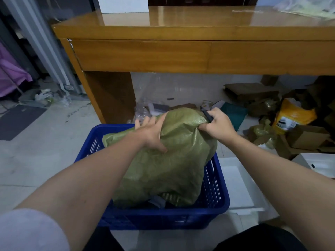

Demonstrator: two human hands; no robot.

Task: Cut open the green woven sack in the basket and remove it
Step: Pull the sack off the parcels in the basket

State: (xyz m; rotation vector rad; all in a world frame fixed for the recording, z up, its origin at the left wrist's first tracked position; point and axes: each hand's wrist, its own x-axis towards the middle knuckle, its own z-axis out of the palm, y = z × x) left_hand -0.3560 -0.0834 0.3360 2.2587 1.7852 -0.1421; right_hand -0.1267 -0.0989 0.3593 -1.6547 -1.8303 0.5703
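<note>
A bulging green woven sack (174, 160) stands in a blue plastic basket (213, 196) on the floor and rises above the basket's rim. My left hand (151, 132) lies flat on the sack's upper left side, fingers spread. My right hand (218, 125) grips the sack's top right corner and also holds a thin dark blade (205, 113) that points up and away. Dark items show in the basket under the sack's near edge.
A wooden desk (181, 55) stands right behind the basket. Torn cardboard boxes (308, 136), green wrapping scraps and a yellow bag (291, 116) litter the floor at right. White foam pieces (237, 185) lie beside the basket. A dark mat (20, 120) lies at left.
</note>
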